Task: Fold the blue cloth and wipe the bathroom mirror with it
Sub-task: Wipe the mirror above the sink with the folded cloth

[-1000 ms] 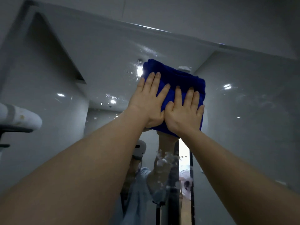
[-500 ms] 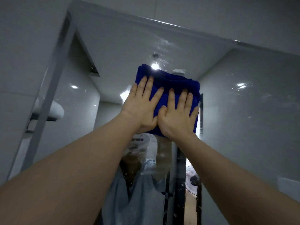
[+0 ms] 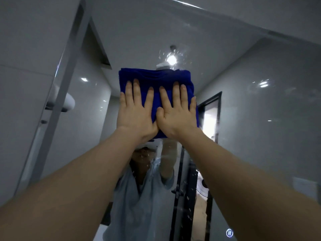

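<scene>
Blue cloth (image 3: 156, 78) against mirror (image 3: 260, 122), under left hand (image 3: 135, 115) and right hand (image 3: 177, 117)

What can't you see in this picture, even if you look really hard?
1. Head view: the patch of mirror behind the blue cloth is hidden by the cloth, so clean or dirty there can't be told.
2. Head view: the cloth's lower part is covered by the left hand and right hand.
3. Head view: the mirror's bottom edge is cut off by the picture's edge.
</scene>
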Motion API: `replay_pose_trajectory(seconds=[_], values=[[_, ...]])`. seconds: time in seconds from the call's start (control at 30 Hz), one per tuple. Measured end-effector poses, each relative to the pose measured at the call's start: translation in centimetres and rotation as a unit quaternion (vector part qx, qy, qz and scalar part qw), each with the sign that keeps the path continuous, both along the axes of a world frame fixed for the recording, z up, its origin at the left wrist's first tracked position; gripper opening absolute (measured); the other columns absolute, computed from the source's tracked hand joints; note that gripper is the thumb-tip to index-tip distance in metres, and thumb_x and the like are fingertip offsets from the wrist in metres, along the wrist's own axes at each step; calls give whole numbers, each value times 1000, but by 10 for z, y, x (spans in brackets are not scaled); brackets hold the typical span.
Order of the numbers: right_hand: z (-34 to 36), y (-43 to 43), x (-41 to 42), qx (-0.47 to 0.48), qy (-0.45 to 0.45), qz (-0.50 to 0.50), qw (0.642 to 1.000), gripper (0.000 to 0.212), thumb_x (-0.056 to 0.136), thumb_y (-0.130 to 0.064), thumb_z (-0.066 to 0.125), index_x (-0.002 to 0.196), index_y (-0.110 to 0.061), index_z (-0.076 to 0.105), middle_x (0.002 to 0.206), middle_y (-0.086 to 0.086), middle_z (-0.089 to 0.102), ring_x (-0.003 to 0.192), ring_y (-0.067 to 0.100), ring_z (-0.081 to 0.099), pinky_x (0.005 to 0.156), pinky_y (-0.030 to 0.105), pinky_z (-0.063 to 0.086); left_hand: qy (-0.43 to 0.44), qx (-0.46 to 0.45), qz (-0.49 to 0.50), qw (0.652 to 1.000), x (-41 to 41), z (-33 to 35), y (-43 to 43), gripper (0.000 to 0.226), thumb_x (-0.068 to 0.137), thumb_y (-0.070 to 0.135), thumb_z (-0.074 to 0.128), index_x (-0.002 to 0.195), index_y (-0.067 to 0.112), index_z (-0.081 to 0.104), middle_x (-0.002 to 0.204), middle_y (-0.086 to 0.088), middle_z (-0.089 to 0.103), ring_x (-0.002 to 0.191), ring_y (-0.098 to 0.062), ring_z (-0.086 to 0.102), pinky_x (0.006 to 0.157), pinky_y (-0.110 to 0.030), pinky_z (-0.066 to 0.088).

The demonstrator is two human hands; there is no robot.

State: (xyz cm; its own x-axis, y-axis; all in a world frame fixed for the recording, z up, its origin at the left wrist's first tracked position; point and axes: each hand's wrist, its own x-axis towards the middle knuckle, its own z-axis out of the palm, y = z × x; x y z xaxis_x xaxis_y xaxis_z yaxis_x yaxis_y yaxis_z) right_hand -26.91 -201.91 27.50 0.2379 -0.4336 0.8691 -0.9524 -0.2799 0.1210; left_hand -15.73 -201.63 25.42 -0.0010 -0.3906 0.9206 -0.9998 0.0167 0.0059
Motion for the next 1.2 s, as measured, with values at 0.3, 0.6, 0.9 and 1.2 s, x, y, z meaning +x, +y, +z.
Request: replay_pose_trajectory(seconds=[0.3, 0.6, 0.9, 1.2], values=[[-100, 0, 7, 11, -6, 10, 1000, 58, 98, -36, 20, 148, -33, -10, 155, 1, -22, 142, 17, -24, 109, 40, -22, 10, 52, 7, 999, 5, -94, 10, 74, 91, 53, 17, 146, 15, -17, 151, -23, -19, 140, -38, -16, 114, -48, -4], [-171, -1, -1, 19, -7, -8, 1000, 67, 81, -43, -3, 148, -33, -9, 156, 3, -19, 142, 19, -21, 105, 36, -25, 1, 112, 25, 993, -5, -157, 19, 72, 93, 52, 14, 144, 14, -20, 150, -25, -20, 140, -39, -17, 114, -49, -5], [-237, -8, -2, -38, -21, -2, 999, 63, 85, -39, 17, 148, -28, 9, 157, 12, 12, 143, 19, -4, 110, 41, -12, -4, 148, 32, 988, -8, -213, 23, 73, 93, 52, 13, 143, 14, -23, 150, -25, -21, 139, -40, -19, 113, -49, -6], [-300, -15, -2, -107, -13, -25, 994, 57, 85, -37, 33, 141, -23, 28, 145, 17, 40, 135, 28, 20, 108, 46, 7, -7, 64, 13, 998, -3, -284, 6, 73, 82, 51, 1, 142, 12, -12, 150, -29, 16, 140, -44, 11, 113, -52, 11]])
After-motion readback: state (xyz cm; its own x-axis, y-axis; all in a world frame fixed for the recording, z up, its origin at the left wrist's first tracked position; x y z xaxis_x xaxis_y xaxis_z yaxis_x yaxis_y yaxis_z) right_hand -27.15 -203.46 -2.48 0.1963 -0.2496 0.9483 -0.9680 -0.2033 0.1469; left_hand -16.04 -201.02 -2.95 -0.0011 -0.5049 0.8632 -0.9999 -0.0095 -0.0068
